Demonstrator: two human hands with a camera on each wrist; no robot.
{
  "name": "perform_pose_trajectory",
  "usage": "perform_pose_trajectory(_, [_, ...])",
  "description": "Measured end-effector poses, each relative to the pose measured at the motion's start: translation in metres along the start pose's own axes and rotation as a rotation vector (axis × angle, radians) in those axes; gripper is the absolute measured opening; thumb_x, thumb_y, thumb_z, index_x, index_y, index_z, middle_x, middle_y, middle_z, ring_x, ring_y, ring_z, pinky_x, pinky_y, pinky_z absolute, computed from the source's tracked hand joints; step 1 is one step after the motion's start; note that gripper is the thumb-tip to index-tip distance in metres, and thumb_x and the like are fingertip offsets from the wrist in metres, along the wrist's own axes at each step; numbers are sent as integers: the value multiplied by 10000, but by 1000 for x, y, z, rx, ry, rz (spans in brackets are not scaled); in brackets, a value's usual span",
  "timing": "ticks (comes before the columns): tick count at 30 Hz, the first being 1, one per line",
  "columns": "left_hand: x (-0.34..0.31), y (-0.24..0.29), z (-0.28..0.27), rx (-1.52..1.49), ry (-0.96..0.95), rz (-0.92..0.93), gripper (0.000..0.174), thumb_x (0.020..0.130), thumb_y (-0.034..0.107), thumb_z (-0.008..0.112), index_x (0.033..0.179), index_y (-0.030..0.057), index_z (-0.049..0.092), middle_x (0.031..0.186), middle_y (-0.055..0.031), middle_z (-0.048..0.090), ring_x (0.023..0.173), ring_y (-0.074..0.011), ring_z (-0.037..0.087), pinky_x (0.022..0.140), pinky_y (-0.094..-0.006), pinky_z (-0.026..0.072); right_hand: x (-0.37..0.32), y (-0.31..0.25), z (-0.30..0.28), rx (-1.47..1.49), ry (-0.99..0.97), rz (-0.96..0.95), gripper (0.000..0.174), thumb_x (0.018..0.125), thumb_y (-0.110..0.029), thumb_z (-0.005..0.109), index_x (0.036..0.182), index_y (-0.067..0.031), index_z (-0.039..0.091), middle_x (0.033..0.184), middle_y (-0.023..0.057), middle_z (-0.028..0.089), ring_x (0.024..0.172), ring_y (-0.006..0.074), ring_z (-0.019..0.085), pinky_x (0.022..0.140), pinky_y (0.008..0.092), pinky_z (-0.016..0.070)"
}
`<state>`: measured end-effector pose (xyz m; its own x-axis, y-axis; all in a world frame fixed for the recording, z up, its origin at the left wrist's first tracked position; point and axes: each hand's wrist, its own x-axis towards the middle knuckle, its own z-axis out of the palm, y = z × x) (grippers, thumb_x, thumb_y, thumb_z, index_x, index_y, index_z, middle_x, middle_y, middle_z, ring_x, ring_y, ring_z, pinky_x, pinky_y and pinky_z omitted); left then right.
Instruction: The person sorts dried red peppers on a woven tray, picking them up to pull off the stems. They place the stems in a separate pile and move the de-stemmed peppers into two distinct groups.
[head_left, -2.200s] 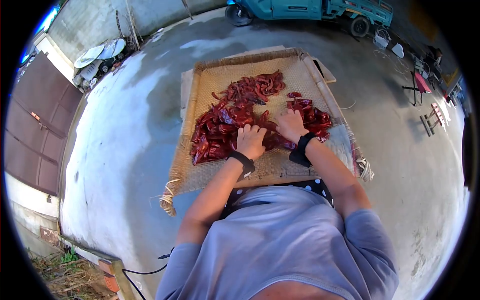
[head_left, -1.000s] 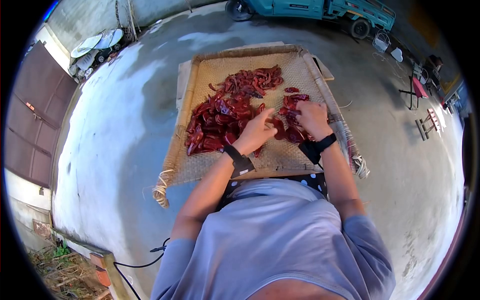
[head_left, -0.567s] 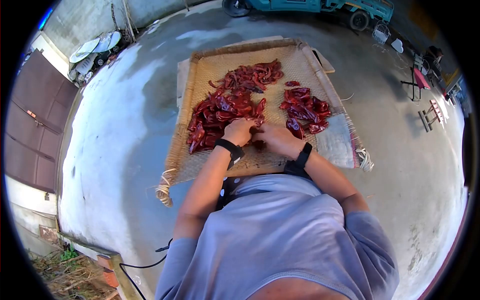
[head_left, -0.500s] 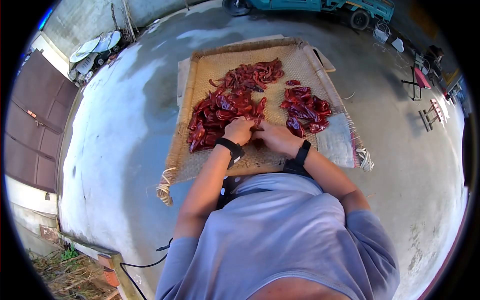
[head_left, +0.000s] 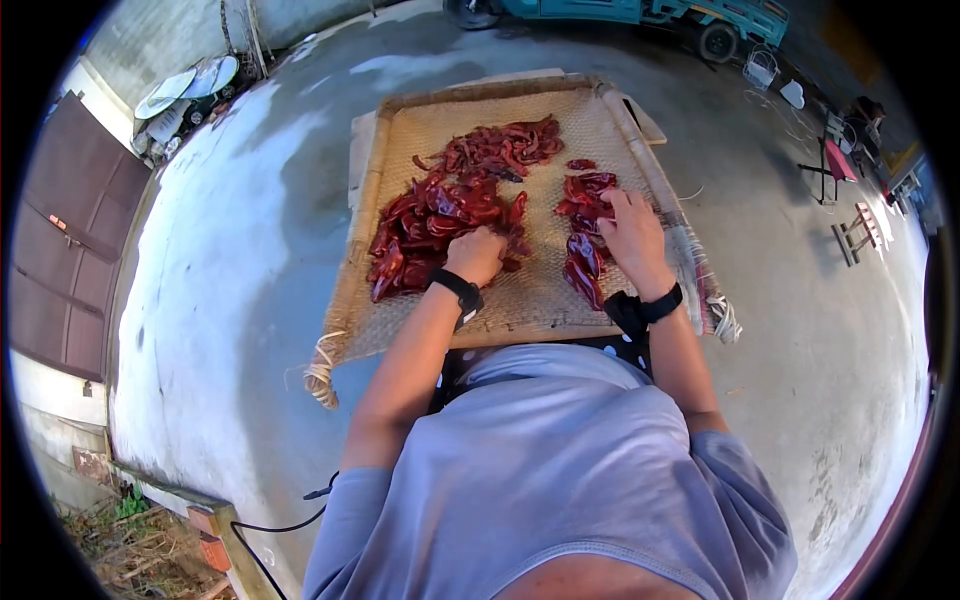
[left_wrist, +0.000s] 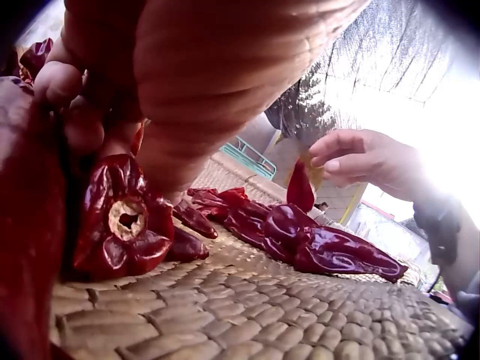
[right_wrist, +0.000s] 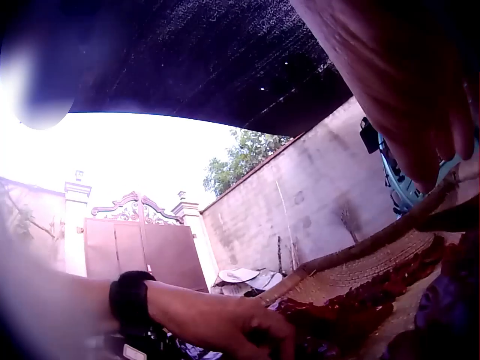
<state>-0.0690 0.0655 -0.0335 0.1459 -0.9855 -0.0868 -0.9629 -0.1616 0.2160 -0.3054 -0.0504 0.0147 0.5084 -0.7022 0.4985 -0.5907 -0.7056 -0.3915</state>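
Note:
Red chili peppers lie in heaps on a woven tray [head_left: 545,205]. My left hand [head_left: 476,257] is at the near right edge of the large left heap [head_left: 430,215], its fingers curled down on a pepper. In the left wrist view, a glossy pepper [left_wrist: 127,221] with a hole at its stem end sits under those fingers. My right hand [head_left: 636,235] is over the smaller right heap [head_left: 583,270], fingers loosely bent. The left wrist view shows that right hand [left_wrist: 367,161] just above an upright pepper tip [left_wrist: 301,187].
Thinner, duller chilies [head_left: 510,148] form a heap at the tray's far side. A pale cloth [head_left: 685,265] covers the tray's right front. Raised rims [head_left: 640,140] border the tray. Beyond stand a teal three-wheeler [head_left: 590,10] and a small wooden stool [head_left: 855,235].
The right hand has gone from beside the left hand to the right heap, where peppers now reach nearer the tray's front. The left hand stays at the left heap's edge.

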Motion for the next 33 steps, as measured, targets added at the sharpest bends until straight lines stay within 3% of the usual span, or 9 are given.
perform_pose_trajectory(4, [-2, 2, -4, -77, 63, -31, 178, 838, 238, 691, 1005, 177, 683, 1031, -111, 613, 990, -327, 648, 808, -467, 523, -24, -21, -5, 315, -512, 64, 174, 846, -236, 627, 959, -115, 682, 922, 120, 690, 926, 343, 646, 795, 445, 507])
perform_pose_trajectory(7, [-5, 9, -12, -171, 157, -82, 194, 861, 228, 677, 1037, 146, 674, 1021, -115, 648, 950, -325, 658, 788, -455, 522, -38, -24, 3, 98, -641, -25, 187, 841, -248, 613, 962, -127, 690, 909, 125, 707, 913, 347, 655, 800, 452, 509])
perform_pose_trajectory(11, [-2, 5, -12, -476, 320, -84, 185, 894, 203, 652, 1038, 86, 659, 988, -149, 693, 900, -344, 676, 763, -461, 529, -38, 16, 23, -279, -296, -13, 187, 843, -216, 582, 958, -124, 697, 974, 119, 704, 904, 334, 662, 798, 462, 511])
perform_pose_trajectory(14, [2, 12, -18, -673, 284, -106, 223, 909, 185, 653, 1071, 32, 644, 938, -142, 712, 848, -284, 690, 740, -404, 534, -31, 17, 15, -104, -386, 81, 266, 859, -228, 628, 1099, -121, 668, 1056, 119, 689, 930, 304, 676, 807, 433, 532])
perform_pose_trajectory(17, [2, 34, -30, -909, 117, -52, 247, 910, 155, 658, 1094, -7, 631, 905, -129, 710, 820, -211, 687, 730, -341, 534, -28, -6, 18, 548, -354, 105, 394, 854, -190, 676, 1224, -72, 609, 1056, 146, 684, 961, 268, 674, 839, 401, 530])
perform_pose_trajectory(22, [11, 46, -27, -1052, 28, 143, 258, 907, 114, 660, 1141, 11, 619, 951, -68, 691, 767, -101, 608, 687, -267, 492, -21, -11, 32, 517, -313, 48, 413, 855, -138, 680, 1236, -44, 551, 1123, 172, 661, 961, 328, 661, 847, 429, 508])
perform_pose_trajectory(23, [10, 42, -30, -843, 162, 138, 275, 871, 104, 682, 1122, 4, 627, 1040, -142, 689, 913, -232, 660, 811, -367, 520, -17, -4, 26, 401, -304, 73, 416, 853, -140, 682, 1237, -47, 552, 1117, 166, 662, 974, 326, 654, 865, 432, 497])
perform_pose_trajectory(27, [28, 19, -23, -297, 220, 3, 357, 836, 150, 709, 1172, 60, 628, 1220, -139, 609, 1177, -335, 503, 982, -436, 417, -10, 16, 13, -22, -22, 122, 442, 841, -154, 692, 1256, -78, 562, 1138, 143, 648, 1065, 327, 602, 944, 453, 447])
perform_pose_trajectory(33, [58, 12, 13, 196, 212, 28, 590, 763, 337, 784, 1264, 93, 591, 1202, -100, 639, 1251, -320, 432, 1058, -534, 267, -17, 14, 20, 15, 63, 106, 512, 832, -148, 700, 1316, -106, 538, 1243, 139, 585, 1141, 349, 545, 962, 468, 430])
